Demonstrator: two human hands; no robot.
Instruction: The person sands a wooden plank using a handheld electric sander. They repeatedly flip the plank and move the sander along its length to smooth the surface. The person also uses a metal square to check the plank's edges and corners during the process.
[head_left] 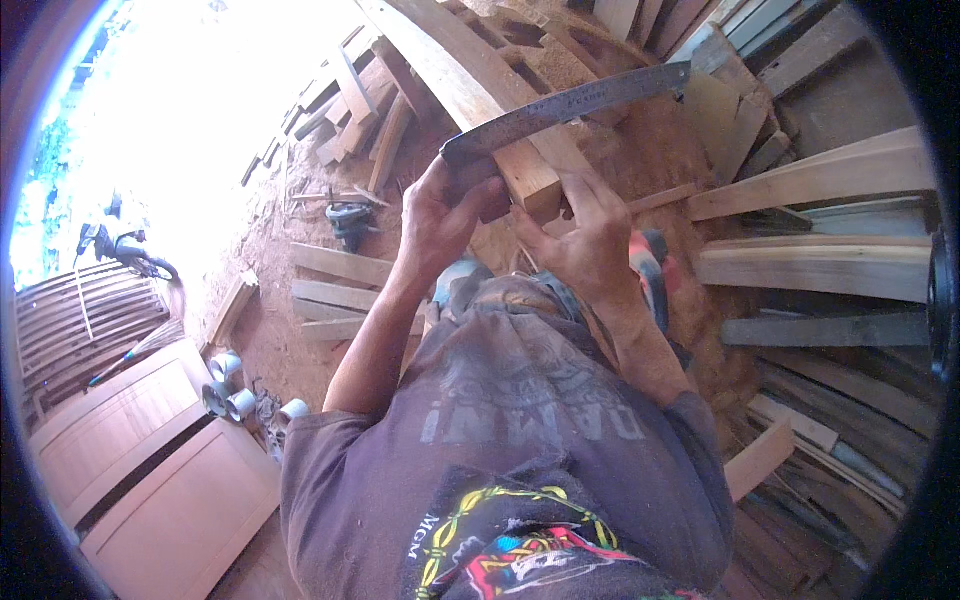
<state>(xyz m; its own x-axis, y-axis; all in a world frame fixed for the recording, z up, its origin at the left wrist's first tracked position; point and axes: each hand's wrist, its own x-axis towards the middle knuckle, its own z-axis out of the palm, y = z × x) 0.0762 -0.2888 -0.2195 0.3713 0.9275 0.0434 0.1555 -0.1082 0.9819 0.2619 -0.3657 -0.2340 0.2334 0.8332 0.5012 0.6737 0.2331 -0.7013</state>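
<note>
A handsaw (570, 108) with a long, worn metal blade lies across a pale timber beam (530, 170) close to its near end. My left hand (440, 212) is closed at the blade's left end, beside a dark brown part that looks like the saw's handle. Much of that grip is hidden by my fingers. On the right of the beam, my right hand (585, 235) holds its near end, thumb below the cut face and fingers along the side. The blade's far tip points to the upper right. The beam runs away toward the top.
Sawdust covers the ground. Stacked boards (815, 265) line the right side, and offcuts (355, 110) lie ahead on the left. A dark power tool (348, 220) sits near several planks (345, 265). Wooden panels (185, 510), grey pipe pieces (240, 403) and a motorbike (125, 245) are at left.
</note>
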